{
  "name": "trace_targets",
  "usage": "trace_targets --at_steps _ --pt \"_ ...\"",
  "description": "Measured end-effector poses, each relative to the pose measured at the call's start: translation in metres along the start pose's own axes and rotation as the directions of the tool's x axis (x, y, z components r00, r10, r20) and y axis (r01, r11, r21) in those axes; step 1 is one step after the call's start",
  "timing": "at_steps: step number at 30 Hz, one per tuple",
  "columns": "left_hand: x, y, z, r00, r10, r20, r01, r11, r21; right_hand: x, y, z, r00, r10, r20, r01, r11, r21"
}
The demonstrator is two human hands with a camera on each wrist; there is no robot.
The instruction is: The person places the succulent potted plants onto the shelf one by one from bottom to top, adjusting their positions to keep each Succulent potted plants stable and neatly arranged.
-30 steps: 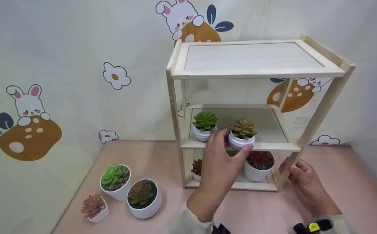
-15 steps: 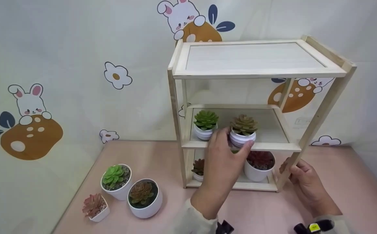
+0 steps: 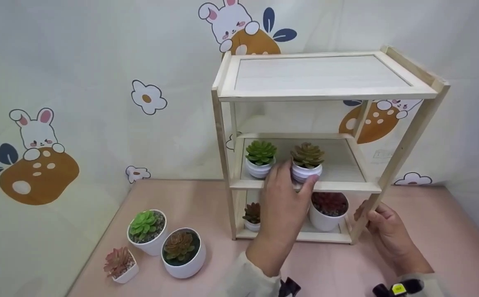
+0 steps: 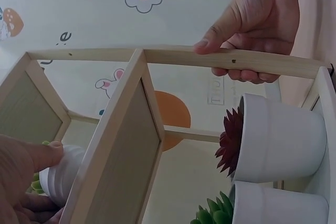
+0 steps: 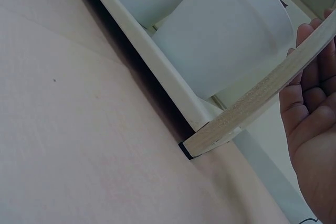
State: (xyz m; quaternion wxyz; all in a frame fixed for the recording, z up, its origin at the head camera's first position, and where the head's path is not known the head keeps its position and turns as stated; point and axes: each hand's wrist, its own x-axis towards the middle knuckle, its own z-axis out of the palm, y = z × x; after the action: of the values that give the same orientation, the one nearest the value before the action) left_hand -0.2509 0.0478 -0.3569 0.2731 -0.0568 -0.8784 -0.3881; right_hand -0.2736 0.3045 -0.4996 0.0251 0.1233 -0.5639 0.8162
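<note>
In the head view my left hand (image 3: 282, 202) pinches the white ribbed pot of a brownish-green succulent (image 3: 307, 156) between thumb and fingers, at the front of the middle shelf. The left wrist view has that pot (image 4: 67, 171) at lower left, its base close to the shelf board; contact is hard to judge. Left of it on the same shelf is a bright green succulent (image 3: 260, 153) in a similar pot. My right hand (image 3: 392, 235) grips the front right post of the wooden rack (image 3: 404, 142), low down. The right wrist view shows its fingers (image 5: 312, 98) behind that post.
On the bottom shelf are a dark red succulent (image 3: 329, 206) in a white pot and a small reddish one (image 3: 252, 214); my left arm hides part of this level. Left on the pink table stand a green succulent (image 3: 145, 225), a brown one (image 3: 181, 247) and a pink one (image 3: 119, 264).
My left hand has moved the brownish-green succulent slightly back, from over the shelf's front edge to farther in on the middle shelf. The right hand keeps its place on the post.
</note>
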Motion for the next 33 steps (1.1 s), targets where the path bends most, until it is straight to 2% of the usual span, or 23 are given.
trace_targets --at_steps 2,8,12,18,23,29,33 --pt "0.0 0.0 0.0 1.0 0.008 -0.006 -0.007 1.0 0.005 0.0 0.0 0.0 1.0 0.007 -0.007 -0.007 1.0 -0.002" --pt "-0.001 0.0 0.001 1.0 0.013 -0.01 -0.012 1.0 0.01 0.001 0.001 -0.002 0.999 -0.023 0.038 0.022 0.999 0.04" --pt "-0.002 -0.001 0.001 1.0 0.022 -0.02 -0.022 1.0 -0.003 0.002 0.0 -0.001 0.999 -0.018 0.028 0.017 0.999 0.033" --pt "-0.006 -0.005 0.0 0.993 0.085 -0.083 -0.087 0.996 -0.015 0.003 -0.001 -0.001 0.999 -0.022 0.041 0.019 0.999 0.05" --pt "-0.011 -0.007 0.0 0.985 0.121 -0.126 -0.126 0.992 -0.03 0.004 -0.003 0.001 1.0 0.005 0.007 -0.006 1.0 0.023" --pt "-0.02 -0.01 -0.007 0.989 0.118 -0.088 -0.126 0.988 -0.09 0.003 -0.003 0.002 1.0 0.022 -0.022 -0.022 1.0 0.005" --pt "-0.029 -0.015 -0.015 0.991 0.119 -0.059 -0.126 0.982 -0.138 0.0 -0.003 0.001 0.999 0.033 0.016 -0.033 0.999 0.021"
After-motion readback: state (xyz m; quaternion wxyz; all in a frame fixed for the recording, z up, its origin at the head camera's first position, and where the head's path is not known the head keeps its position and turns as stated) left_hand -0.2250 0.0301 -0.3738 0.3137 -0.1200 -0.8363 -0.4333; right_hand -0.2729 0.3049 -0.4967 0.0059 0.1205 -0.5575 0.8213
